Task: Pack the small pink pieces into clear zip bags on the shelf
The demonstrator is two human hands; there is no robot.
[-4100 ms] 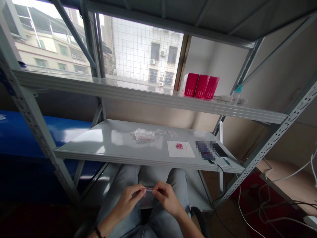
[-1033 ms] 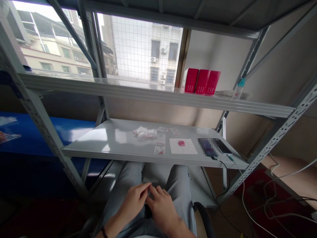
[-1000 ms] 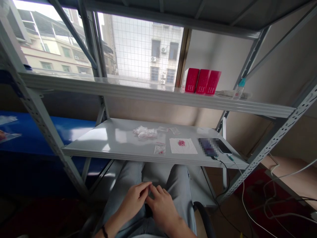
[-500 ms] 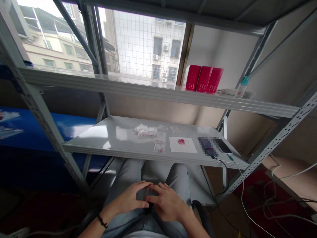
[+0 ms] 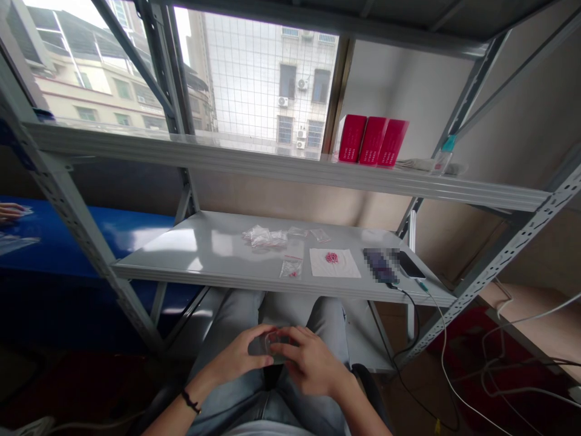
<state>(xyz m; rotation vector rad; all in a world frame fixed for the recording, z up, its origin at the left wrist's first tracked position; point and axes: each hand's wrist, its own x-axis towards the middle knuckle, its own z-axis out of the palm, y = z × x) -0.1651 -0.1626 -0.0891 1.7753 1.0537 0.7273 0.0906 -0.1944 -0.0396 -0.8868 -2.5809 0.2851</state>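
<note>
Over my lap, my left hand [image 5: 238,357] and my right hand [image 5: 313,361] close together around a small clear plastic bag [image 5: 276,346], and my fingers cover part of it. Its contents cannot be told. On the metal shelf [image 5: 181,260] in front of me, a small zip bag with pink beads [image 5: 291,268] lies next to a white paper sheet [image 5: 320,272] carrying a pile of pink beads [image 5: 331,257]. A bunch of clear plastic bags [image 5: 264,237] lies behind them. All of these are out of reach of my fingers' present spot.
Two phones [image 5: 380,266] [image 5: 411,264] lie at the shelf's right, with a white cable [image 5: 442,345] hanging down. Several red boxes [image 5: 373,140] stand on the upper shelf. A co-worker's hand [image 5: 9,211] shows at far left, above a blue surface.
My hands have come closer together and now cup the small bag, which shows more clearly between them. The view has tilted slightly, and a co-worker's hand has shifted at far left.
</note>
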